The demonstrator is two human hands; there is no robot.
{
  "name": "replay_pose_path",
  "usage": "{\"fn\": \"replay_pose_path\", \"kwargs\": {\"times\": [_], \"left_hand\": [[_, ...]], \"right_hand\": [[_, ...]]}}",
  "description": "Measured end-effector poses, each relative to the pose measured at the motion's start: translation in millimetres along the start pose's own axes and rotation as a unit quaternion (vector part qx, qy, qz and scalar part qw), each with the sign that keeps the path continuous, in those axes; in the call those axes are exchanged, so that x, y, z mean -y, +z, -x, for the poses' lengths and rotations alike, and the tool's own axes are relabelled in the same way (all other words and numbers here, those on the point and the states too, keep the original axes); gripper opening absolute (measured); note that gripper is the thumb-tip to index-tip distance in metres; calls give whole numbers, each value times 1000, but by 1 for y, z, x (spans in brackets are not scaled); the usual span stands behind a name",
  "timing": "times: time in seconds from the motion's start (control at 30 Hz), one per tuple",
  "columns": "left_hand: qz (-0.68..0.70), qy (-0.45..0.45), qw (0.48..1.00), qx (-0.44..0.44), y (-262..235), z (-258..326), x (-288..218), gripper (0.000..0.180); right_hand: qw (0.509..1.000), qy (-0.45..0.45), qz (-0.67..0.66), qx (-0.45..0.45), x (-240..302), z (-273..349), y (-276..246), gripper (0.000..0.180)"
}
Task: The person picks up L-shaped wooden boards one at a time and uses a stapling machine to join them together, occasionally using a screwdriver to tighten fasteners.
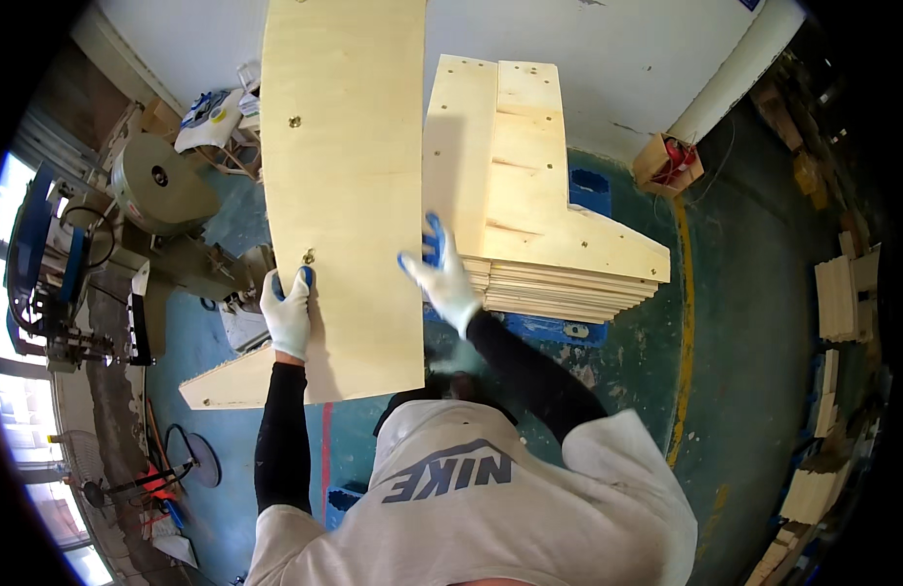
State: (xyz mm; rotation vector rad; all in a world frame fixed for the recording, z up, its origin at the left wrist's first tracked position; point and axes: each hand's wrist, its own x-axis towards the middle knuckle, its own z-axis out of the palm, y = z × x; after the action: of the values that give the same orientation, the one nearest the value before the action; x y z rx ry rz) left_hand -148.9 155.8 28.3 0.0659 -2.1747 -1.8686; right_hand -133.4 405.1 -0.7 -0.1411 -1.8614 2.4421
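Note:
A large pale plywood panel with metal inserts reaches from the top of the view down in front of me, a tapering foot at its lower left. My left hand, in a white glove with blue fingertips, grips the panel's left edge, thumb on its face. Just off the right edge, my right hand is open, gloved alike, with its fingers spread and nothing in them. Beyond it lies a stack of similar panels, their faces dotted with metal inserts.
Blue plastic pallets show around the stack. A grey machine stands at left, near a pedestal fan. At the back right sits a wooden box with red contents. Wood pieces line the right side. A yellow line marks the green floor.

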Motion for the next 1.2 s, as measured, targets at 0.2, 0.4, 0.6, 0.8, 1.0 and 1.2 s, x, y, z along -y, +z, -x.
{"fn": "replay_pose_path", "kwargs": {"times": [0.2,0.4,0.6,0.8,1.0,1.2], "left_hand": [[88,-82,991,60,122,-88,47,23],[84,-144,976,139,254,-227,123,28],[-391,-148,869,266,296,-269,254,103],[-351,-107,872,324,315,-291,238,112],[-350,-129,837,400,344,-286,232,104],[-459,-83,813,349,338,-279,229,98]], "right_hand": [[993,1,52,-105,-64,-39,-68,77],[964,100,194,-149,-22,-162,-141,66],[882,75,415,-210,-70,-167,-256,68],[780,140,510,-335,-71,-188,-367,86],[748,293,556,-213,-105,-232,-377,109],[794,289,511,-159,-94,-248,-380,110]]}}
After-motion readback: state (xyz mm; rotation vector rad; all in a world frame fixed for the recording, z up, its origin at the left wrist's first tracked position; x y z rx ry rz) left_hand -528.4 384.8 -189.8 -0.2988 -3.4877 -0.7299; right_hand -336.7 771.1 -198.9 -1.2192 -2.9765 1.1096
